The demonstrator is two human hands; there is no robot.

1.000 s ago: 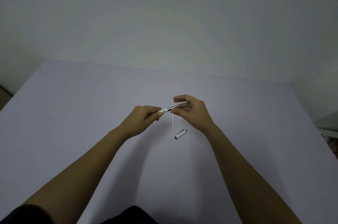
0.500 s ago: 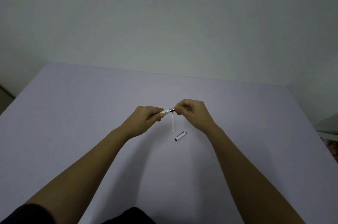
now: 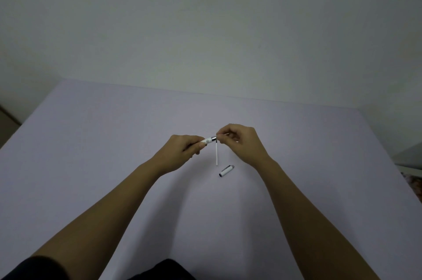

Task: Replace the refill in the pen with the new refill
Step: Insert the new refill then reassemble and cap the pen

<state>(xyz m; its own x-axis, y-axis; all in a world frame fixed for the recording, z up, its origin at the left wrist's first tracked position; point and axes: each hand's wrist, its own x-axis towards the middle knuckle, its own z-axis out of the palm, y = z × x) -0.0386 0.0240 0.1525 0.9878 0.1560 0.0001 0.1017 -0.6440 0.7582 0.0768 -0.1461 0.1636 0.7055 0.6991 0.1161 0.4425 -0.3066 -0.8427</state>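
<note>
Both hands meet over the middle of the desk (image 3: 114, 165). The left hand (image 3: 182, 150) has its grip closed round the pen (image 3: 208, 140), of which only a short white end with a silver collar shows. The right hand (image 3: 239, 142) pinches something thin at that collar with thumb and forefinger. A white refill (image 3: 216, 154) lies on the desk just below the grips, running toward the person, and a short cap (image 3: 226, 170) lies a little nearer, just to its right.

Risks, as I judge them: the pinch is small and the part thin, so it could slip out and drop. If a refill is going in or coming out at an angle to the barrel, it could bend or jam at the collar. The cap and the loose refill are round and could roll if a wrist brushes them.

Much is hard to read. Most of the pen is buried in the left fist. What the right fingers hold is too small to name; a glint beyond them may be metal. Whether the refill on the desk is the old or the new one cannot be told, nor whether its far end touches the pen or merely passes under it.
</note>
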